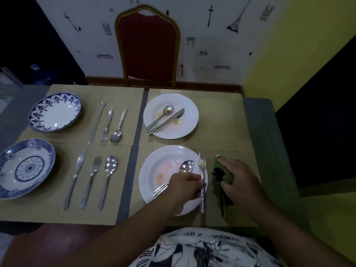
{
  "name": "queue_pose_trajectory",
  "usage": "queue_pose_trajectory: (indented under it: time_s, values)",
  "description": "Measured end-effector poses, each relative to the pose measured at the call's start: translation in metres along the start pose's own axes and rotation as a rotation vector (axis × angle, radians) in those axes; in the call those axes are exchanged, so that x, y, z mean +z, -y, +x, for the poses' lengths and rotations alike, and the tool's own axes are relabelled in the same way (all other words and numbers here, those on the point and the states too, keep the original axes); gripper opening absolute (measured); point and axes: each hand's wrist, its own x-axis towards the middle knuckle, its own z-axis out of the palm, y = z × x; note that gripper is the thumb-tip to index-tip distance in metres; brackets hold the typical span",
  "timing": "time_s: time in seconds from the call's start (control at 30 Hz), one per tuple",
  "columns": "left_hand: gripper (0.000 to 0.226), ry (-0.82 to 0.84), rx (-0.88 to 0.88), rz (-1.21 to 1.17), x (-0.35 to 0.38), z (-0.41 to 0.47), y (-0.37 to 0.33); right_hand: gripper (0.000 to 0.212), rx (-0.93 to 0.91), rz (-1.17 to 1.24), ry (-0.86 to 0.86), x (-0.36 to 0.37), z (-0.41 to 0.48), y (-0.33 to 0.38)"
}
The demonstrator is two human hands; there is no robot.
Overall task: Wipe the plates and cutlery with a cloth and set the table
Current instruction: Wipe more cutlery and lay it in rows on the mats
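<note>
From the head view, the left hand [187, 186] is closed around the handle of a fork [202, 182], which stands with its tines pointing away from the person, over the right rim of the near white plate [154, 182]. A bit of food sticks on the tines. On this plate there is also a spoon [186, 166] and another piece of cutlery whose end comes out from under the left hand; the plate has orange and pink stains.

The right hand [237, 180] is pressed flat on a green cloth [224, 172], which lies on the mat just right of the plate; its fingers curl over the cloth, and something dark lies under it, which I cannot identify.

The far white plate [189, 116] is also stained and holds a second spoon [165, 112] and a knife [167, 120].

On the left side, two blue-patterned plates [54, 112] lie on beige mats [119, 93], each with a knife, fork and spoon laid in a row at its right. A red chair [147, 49] stands behind the table.
</note>
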Motion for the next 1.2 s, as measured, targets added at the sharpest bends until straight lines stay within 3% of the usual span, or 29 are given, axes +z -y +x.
queue_pose_trajectory:
  time_s: [0.33,0.5,0.6,0.73,0.83,0.93,1.0,1.07,1.2]
  values:
    - [0.010,0.012,-0.011,0.169,0.098,0.033,0.011,0.070,0.216,0.086,0.011,-0.034,-0.027,-0.075]
    - [0.010,-0.033,-0.074,0.160,0.127,0.048,0.015,0.070,0.211,0.096,0.056,-0.044,-0.032,-0.099]
    - [0.014,-0.070,-0.038,0.278,0.135,0.053,0.021,0.070,0.185,0.117,0.074,-0.046,-0.034,-0.109]
    - [0.011,-0.107,0.184,0.652,0.134,0.048,0.027,0.070,0.155,0.129,0.099,-0.045,-0.034,-0.118]
    - [0.006,-0.098,0.357,0.763,0.132,0.038,0.031,0.070,0.146,0.139,0.097,-0.045,-0.034,-0.121]
    - [0.025,-0.034,0.666,0.966,0.127,0.042,0.046,0.070,0.120,0.137,0.106,-0.045,-0.032,-0.122]
    - [0.061,0.001,0.817,1.324,0.122,0.054,0.060,0.070,0.093,0.129,0.105,-0.045,-0.031,-0.123]
    - [0.085,0.028,0.817,1.550,0.119,0.057,0.067,0.070,0.080,0.125,0.103,-0.044,-0.031,-0.124]
    - [0.087,0.052,0.810,1.630,0.115,0.059,0.071,0.070,0.061,0.116,0.098,-0.041,-0.030,-0.124]
